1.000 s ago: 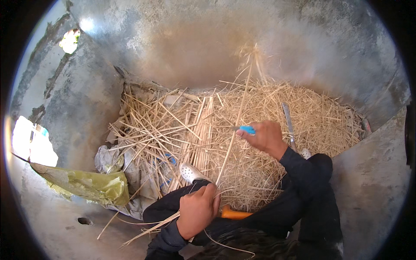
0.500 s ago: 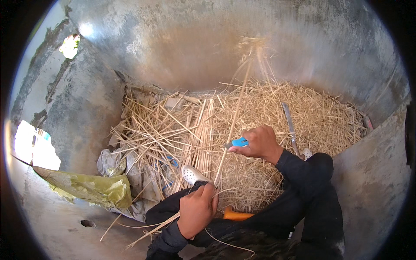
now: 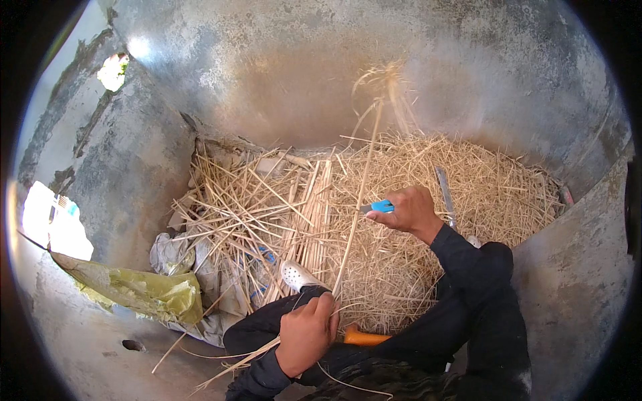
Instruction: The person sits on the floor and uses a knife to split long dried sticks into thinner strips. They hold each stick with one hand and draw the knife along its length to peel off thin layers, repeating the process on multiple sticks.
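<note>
Head view, looking straight down, and plenty is tucked out of sight: the blade end of the blue-handled tool (image 3: 381, 206) is too small to make out against the straw, and the orange object (image 3: 364, 337) by the knee is mostly buried under dark trouser cloth, so what it is cannot be told. The white perforated shoe (image 3: 297, 275) pokes out only at the toe. All around lies a straw pile (image 3: 414, 267) filling the corner between grey concrete walls (image 3: 281, 73), with a bundle of straighter pale canes (image 3: 311, 207) lying lengthways through it, a grey metal strip (image 3: 444, 194) resting on the straw beside the right wrist, and a crumpled yellow-green sack (image 3: 140, 291) with greyish cloth slumped at the left. Now the stalk: one long straw stalk (image 3: 360, 194), thin and pale gold, runs up from the left hand (image 3: 306, 334) past the right hand (image 3: 409, 212) to a frayed, feathery tip high against the wall. Left hand is clenched around the stalk's lower end near the lap; right hand is wrapped tight on the blue handle, which touches the stalk partway up.
</note>
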Motion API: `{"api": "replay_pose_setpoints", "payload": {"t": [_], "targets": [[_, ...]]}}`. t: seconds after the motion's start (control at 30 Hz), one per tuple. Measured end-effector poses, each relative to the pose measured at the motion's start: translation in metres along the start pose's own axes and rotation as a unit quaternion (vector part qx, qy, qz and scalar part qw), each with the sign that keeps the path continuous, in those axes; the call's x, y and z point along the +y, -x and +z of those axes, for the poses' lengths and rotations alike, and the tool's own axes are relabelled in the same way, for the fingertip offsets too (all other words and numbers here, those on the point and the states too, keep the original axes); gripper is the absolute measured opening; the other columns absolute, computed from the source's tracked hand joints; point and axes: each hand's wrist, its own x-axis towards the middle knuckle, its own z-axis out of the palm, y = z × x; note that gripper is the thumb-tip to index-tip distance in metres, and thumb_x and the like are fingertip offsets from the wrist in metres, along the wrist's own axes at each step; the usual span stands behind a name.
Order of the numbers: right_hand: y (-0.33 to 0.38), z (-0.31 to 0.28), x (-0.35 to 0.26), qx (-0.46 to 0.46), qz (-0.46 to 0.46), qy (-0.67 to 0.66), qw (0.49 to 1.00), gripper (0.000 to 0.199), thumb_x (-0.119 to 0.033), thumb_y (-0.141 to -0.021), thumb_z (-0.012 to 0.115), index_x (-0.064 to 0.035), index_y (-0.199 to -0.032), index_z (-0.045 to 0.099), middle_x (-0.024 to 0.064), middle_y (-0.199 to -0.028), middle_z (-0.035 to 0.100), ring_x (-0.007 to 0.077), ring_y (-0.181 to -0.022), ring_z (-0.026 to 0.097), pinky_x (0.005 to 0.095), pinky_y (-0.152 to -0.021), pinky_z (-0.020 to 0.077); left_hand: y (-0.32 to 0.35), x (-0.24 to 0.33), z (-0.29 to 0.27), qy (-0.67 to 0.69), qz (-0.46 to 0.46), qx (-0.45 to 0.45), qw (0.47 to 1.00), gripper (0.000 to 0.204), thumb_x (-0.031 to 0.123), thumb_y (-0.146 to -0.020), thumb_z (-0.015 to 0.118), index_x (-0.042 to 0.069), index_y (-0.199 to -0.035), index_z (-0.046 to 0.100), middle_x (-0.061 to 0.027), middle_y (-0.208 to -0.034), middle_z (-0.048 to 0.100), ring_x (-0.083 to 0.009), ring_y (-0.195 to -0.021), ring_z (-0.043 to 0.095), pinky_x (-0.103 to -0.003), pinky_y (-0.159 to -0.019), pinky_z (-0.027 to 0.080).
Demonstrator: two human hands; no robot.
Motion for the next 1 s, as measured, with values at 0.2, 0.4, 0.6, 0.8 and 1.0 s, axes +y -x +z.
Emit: {"api": "replay_pose_setpoints", "payload": {"t": [0.2, 0.4, 0.6, 0.8, 1.0], "targets": [[-0.013, -0.005, 0.024, -0.077, 0.119, -0.022, 0.990, 0.067, -0.070, -0.085, 0.048, -0.0092, -0.058, 0.063, 0.0095, -0.045, 0.051, 0.0258, -0.039, 0.050, 0.0385, -0.043, 0.0394, 0.021, 0.009, -0.007, 0.020, 0.017, -0.064, 0.998, 0.017, 0.016, -0.081, 0.068, 0.007, -0.089, 0.056, -0.0108, -0.068, 0.058, -0.0312, -0.058, 0.062, -0.039, -0.050, 0.048], [0.027, -0.022, -0.047, -0.085, 0.000, -0.059, 0.995, 0.065, -0.069, -0.083, 0.050, -0.0104, -0.060, 0.065, 0.0105, -0.044, 0.050, 0.0279, -0.040, 0.052, 0.0408, -0.042, 0.0402, 0.017, 0.000, 0.001, 0.019, -0.008, -0.055, 0.998, 0.017, 0.016, -0.081, 0.068, 0.007, -0.091, 0.057, -0.0110, -0.071, 0.061, -0.0317, -0.061, 0.063, -0.040, -0.051, 0.049], [0.016, -0.017, -0.018, -0.055, 0.080, -0.070, 0.993, 0.075, -0.076, -0.081, 0.046, -0.0078, -0.058, 0.065, 0.0104, -0.043, 0.051, 0.0279, -0.042, 0.057, 0.0399, -0.043, 0.0440, 0.026, -0.001, 0.004, 0.038, -0.019, -0.053, 0.998, 0.019, 0.015, -0.081, 0.069, 0.006, -0.093, 0.058, -0.0126, -0.074, 0.063, -0.0329, -0.062, 0.063, -0.040, -0.052, 0.049], [0.024, -0.017, -0.028, -0.078, 0.016, -0.066, 0.995, 0.074, -0.077, -0.080, 0.047, -0.0080, -0.059, 0.065, 0.0098, -0.044, 0.052, 0.0269, -0.041, 0.057, 0.0398, -0.042, 0.0434, 0.023, -0.004, 0.003, 0.038, -0.016, -0.028, 0.999, 0.019, 0.015, -0.080, 0.070, 0.006, -0.091, 0.058, -0.0140, -0.073, 0.063, -0.0345, -0.060, 0.062, -0.040, -0.051, 0.049], [0.028, -0.010, -0.027, -0.048, 0.025, -0.054, 0.997, 0.072, -0.076, -0.079, 0.049, -0.0090, -0.053, 0.056, 0.0092, -0.045, 0.050, 0.0271, -0.040, 0.054, 0.0407, -0.043, 0.0412, 0.029, -0.012, 0.007, 0.048, 0.019, -0.004, 0.999, 0.022, 0.014, -0.080, 0.069, 0.005, -0.097, 0.058, -0.0103, -0.070, 0.058, -0.0301, -0.056, 0.061, -0.038, -0.049, 0.049]]}}
